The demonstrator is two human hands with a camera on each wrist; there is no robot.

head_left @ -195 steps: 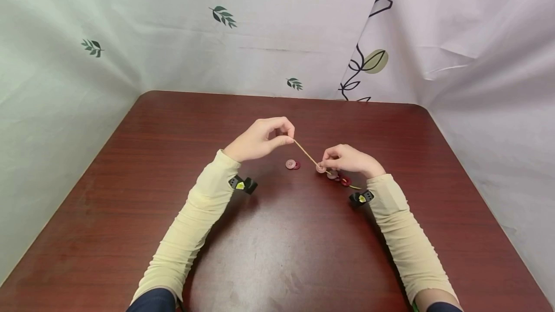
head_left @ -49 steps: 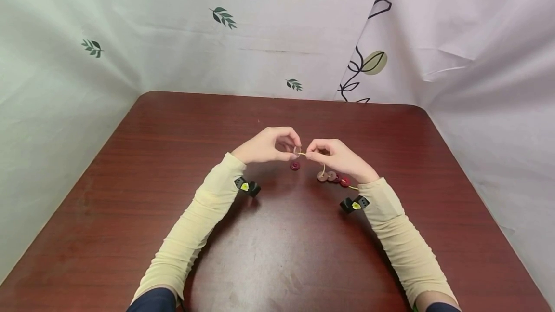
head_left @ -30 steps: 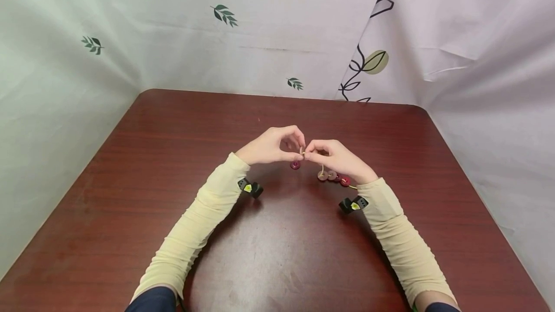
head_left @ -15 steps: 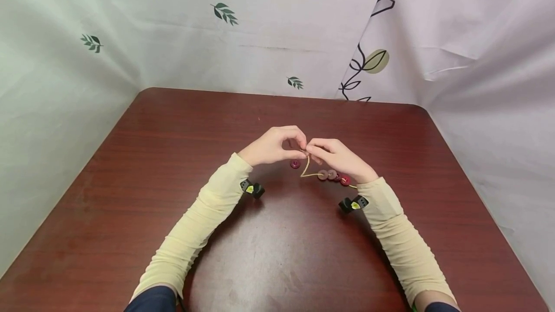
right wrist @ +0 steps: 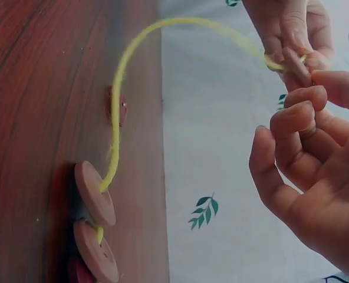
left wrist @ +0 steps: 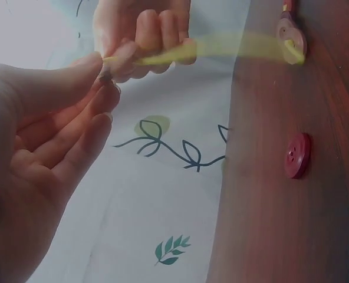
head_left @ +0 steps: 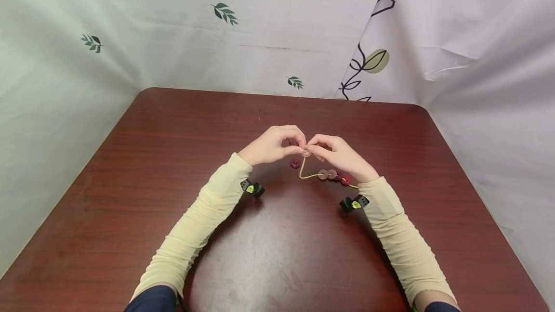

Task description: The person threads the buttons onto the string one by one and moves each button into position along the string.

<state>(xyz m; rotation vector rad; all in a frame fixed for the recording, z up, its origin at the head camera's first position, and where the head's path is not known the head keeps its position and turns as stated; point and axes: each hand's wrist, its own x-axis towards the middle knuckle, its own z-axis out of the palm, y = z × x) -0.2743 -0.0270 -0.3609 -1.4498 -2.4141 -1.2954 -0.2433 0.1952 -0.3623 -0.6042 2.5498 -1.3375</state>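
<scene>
My left hand [head_left: 277,145] and right hand [head_left: 340,157] meet above the table, their fingertips pinching opposite edges of a pinkish button [right wrist: 296,68]. A yellow cord [right wrist: 117,118] passes through it, and its short tip pokes out by the left thumb in the right wrist view. From there the cord sags to the table, where several strung buttons lie in a row: pinkish buttons [head_left: 323,175] first, then darker ones ending with a red button [head_left: 345,180]. One loose dark red button [left wrist: 298,155] rests below my left fingertips. Fingers partly hide the held button.
Dark reddish-brown wooden table [head_left: 277,235] under both arms. White cloth [head_left: 173,37] printed with leaves hangs around its back and sides. A small black wrist camera [head_left: 253,188] sits below the left wrist, another black wrist camera [head_left: 354,203] below the right.
The pinkish button was lifted off the loose dark red one. My right hand brought the cord end to it, and the cord now runs through. Both hands came together on the button.
</scene>
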